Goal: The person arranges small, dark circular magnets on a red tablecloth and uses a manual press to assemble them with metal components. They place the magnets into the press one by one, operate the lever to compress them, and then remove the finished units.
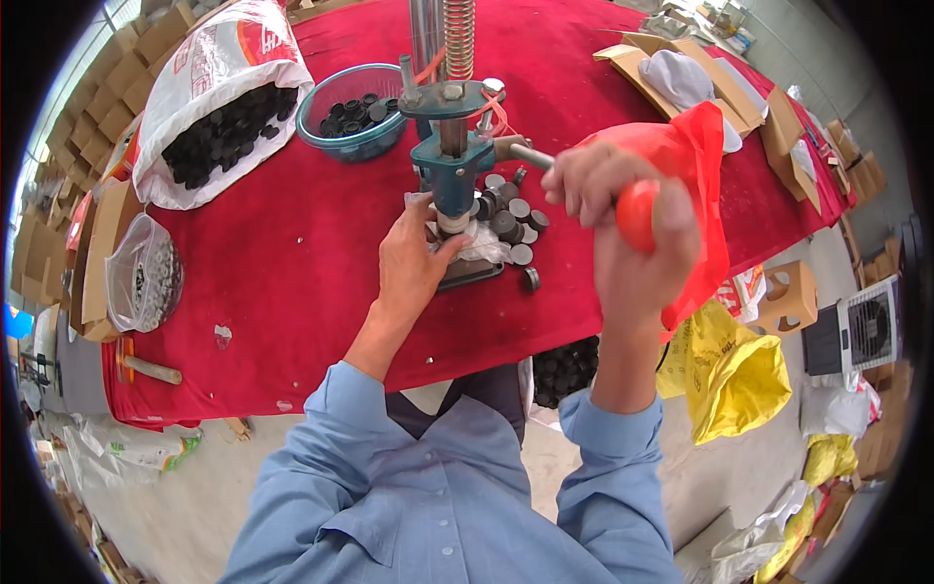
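A hand press with a green body (450, 164) and an upright spring (459, 41) stands on the red-covered table. My left hand (413, 251) is at its foot, thumb and fingers closed around the spot under the ram. Whatever lies between them is hidden. My right hand (608, 195), slightly blurred, grips the press lever (531, 156) near its red ball knob (637, 215). Just right of the ram lies a loose heap of black and grey round caps (506, 222). Part of a crumpled clear plastic piece (486, 245) shows beside the press base (470, 274).
A blue-green basin (319, 142) of black caps sits behind my left hand. Farther left are a white sack (206, 73) of caps, a clear bag (146, 277) of small parts and a hammer (151, 370). A red plastic bag (702, 165) lies right, near an open carton (632, 73).
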`<state>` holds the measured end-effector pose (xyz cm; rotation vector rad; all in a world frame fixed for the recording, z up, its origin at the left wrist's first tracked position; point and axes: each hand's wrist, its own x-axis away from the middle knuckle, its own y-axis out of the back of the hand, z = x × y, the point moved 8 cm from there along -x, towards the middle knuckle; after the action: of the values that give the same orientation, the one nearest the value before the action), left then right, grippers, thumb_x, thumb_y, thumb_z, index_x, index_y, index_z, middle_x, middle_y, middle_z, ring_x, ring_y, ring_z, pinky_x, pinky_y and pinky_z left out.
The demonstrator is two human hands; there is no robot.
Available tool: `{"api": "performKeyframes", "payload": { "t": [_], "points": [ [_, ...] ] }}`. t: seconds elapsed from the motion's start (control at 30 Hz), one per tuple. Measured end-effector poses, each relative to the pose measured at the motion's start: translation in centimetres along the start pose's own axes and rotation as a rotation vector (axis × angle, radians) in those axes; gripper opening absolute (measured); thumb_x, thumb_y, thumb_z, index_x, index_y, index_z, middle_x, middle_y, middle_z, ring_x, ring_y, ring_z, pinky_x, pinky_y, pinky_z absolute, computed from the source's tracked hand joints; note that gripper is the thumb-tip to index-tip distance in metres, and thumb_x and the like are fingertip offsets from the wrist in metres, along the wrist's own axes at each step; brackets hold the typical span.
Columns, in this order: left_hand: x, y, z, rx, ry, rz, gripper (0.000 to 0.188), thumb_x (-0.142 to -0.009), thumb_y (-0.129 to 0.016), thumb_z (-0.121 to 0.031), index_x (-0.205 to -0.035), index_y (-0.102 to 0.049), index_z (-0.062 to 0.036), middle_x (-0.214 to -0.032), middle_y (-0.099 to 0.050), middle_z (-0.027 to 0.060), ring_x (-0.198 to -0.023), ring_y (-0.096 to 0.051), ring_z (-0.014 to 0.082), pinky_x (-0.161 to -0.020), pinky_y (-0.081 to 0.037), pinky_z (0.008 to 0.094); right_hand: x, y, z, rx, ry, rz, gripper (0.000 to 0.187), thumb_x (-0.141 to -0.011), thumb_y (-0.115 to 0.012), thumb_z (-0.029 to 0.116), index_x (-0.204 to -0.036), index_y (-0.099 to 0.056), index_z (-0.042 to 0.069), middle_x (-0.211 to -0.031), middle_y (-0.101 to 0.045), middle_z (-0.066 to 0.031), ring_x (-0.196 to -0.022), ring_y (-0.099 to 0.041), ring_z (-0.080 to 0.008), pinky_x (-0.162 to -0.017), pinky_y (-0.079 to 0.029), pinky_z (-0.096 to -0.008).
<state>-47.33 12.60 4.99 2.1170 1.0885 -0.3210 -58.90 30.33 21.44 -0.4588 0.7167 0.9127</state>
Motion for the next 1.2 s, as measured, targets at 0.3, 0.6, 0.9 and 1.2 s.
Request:
{"api": "performKeyframes", "payload": {
  "t": [0.3,0.6,0.9,1.2],
  "points": [
    [1.6,2.3,2.4,0.023,0.094,0.014,0.055,-0.081,-0.088,-0.006,-0.129,-0.063,0.0008,-0.107,-0.075,0.0137,-0.073,-0.067,0.0143,-0.065,-0.055,0.0288,9.1,0.6,-1.9,0.077,-0.058,-0.147,0.068,-0.099,-0.051,0.067,-0.079,-0.06,0.003,-0.094,-0.066,-0.0179,-0.119,-0.06,-0.0403,-0.099,-0.046,-0.0514],
    [0.9,1.5,1.3,0.095,0.108,0.023,0.051,-0.081,-0.084,-0.001,-0.128,-0.063,0.0012,-0.107,-0.075,0.0139,-0.071,-0.068,0.0152,-0.065,-0.055,0.0305,4.2,0.3,-0.3,0.017,-0.044,-0.064,0.064,-0.099,-0.052,0.061,-0.077,-0.062,0.001,-0.087,-0.065,-0.017,-0.106,-0.063,-0.036,-0.096,-0.048,-0.0481],
    [0.6,1.0,1.2,0.105,0.103,0.055,0.052,-0.08,-0.083,-0.001,-0.127,-0.062,0.0025,-0.109,-0.072,0.0162,-0.07,-0.069,0.0203,-0.065,-0.055,0.0342,8.8,0.2,-1.8,0.07,-0.034,-0.144,0.071,-0.099,-0.05,0.071,-0.076,-0.059,0.004,-0.09,-0.065,-0.0169,-0.115,-0.06,-0.0386,-0.096,-0.046,-0.0502],
    [0.1,-0.6,0.4,0.097,0.002,0.007,0.058,-0.079,-0.085,-0.004,-0.131,-0.061,0.0027,-0.115,-0.072,0.0147,-0.074,-0.066,0.0146,-0.066,-0.053,0.0304,8.7,0.1,-1.6,0.069,-0.029,-0.113,0.065,-0.1,-0.049,0.067,-0.082,-0.057,0.005,-0.097,-0.063,-0.0179,-0.117,-0.057,-0.039,-0.096,-0.048,-0.0505]
  ]
}}
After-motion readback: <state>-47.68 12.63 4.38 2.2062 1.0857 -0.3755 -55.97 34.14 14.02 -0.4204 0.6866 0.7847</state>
